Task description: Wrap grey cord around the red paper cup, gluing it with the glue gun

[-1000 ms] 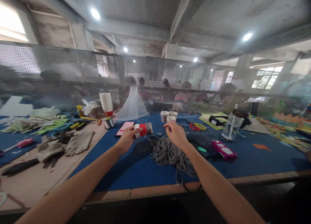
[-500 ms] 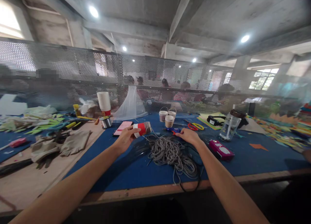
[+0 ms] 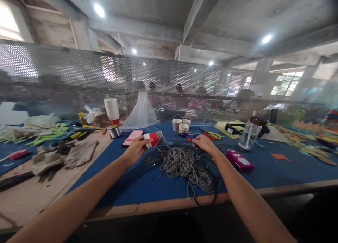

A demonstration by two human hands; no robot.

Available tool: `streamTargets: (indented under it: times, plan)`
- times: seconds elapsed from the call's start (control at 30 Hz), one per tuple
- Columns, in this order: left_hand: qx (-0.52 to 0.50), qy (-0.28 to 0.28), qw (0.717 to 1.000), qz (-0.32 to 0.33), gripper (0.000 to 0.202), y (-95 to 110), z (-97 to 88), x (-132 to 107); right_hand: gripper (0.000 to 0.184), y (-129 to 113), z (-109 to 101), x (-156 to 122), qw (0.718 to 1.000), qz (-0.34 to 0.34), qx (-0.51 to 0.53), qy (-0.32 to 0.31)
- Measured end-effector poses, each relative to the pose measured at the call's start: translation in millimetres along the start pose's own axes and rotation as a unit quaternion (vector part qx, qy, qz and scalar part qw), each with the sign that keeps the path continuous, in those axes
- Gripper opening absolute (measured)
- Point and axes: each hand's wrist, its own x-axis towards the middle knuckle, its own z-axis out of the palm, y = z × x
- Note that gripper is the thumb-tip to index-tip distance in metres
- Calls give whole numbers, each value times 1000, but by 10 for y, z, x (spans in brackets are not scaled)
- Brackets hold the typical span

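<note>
My left hand (image 3: 136,149) is closed around a red and white paper cup (image 3: 151,140) tipped on its side. Grey cord covers the cup's far end, and a strand hangs from it to a loose heap of grey cord (image 3: 185,164) on the blue mat. To the right of the heap, my right hand (image 3: 204,143) has its fingers closed at the handle end of a blue glue gun (image 3: 188,135) with a red trigger. The gun's nozzle points left. Just behind it stand small cord-handled cups (image 3: 183,128).
A phone (image 3: 132,138), wire spool (image 3: 114,132) and stacked paper cups (image 3: 111,109) stand left; work gloves (image 3: 80,154) lie nearer. Rightward are scissors (image 3: 212,135), a magenta box (image 3: 240,160) and a clear bottle (image 3: 248,137). A perforated metal screen (image 3: 169,77) runs behind.
My right hand has risen slightly with the glue gun, which now overlaps the front small cup in view. The left hand and its paper cup have hardly moved.
</note>
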Motion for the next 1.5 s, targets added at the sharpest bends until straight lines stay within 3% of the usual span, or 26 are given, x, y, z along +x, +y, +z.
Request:
streamTargets:
  times: [0.13,0.2,0.3,0.37,0.47,0.57,0.7,0.8,0.9,1.03,1.17,1.5]
  plan:
    - [7,0,1000,-5,34,35,37,-41,26,-169,27,-101,988,-36,152,-11]
    - [6,-1,1000,-6,35,38,41,-45,22,-244,52,-143,951,-46,304,-38]
    - [0,-2,1000,-12,34,24,35,-34,20,-323,83,-196,871,-37,480,-102]
    - [-2,-1,1000,-17,33,15,34,-29,23,-363,99,-230,842,-29,522,-130]
    - [-2,-2,1000,-15,30,17,44,-33,31,-416,121,-274,838,-24,531,-123]
    - [-2,-8,1000,-16,29,26,52,-39,34,-455,147,-295,855,-50,510,-82]
    - [3,-7,1000,-14,30,26,51,-35,31,-472,184,-288,902,-155,402,-13]
    - [-1,-9,1000,-11,29,23,49,-35,29,-469,218,-284,918,-202,340,33]
    - [-3,-11,1000,-10,29,21,45,-36,35,-465,255,-294,932,-218,277,81]
    - [-2,-10,1000,-12,29,9,28,-23,33,-474,301,-331,961,-197,60,183]
    - [-9,5,1000,-26,28,10,24,-18,33,-484,344,-366,950,-205,-70,227]
    - [-4,10,999,-32,27,35,55,-43,22,-491,360,-424,923,-237,-158,260]
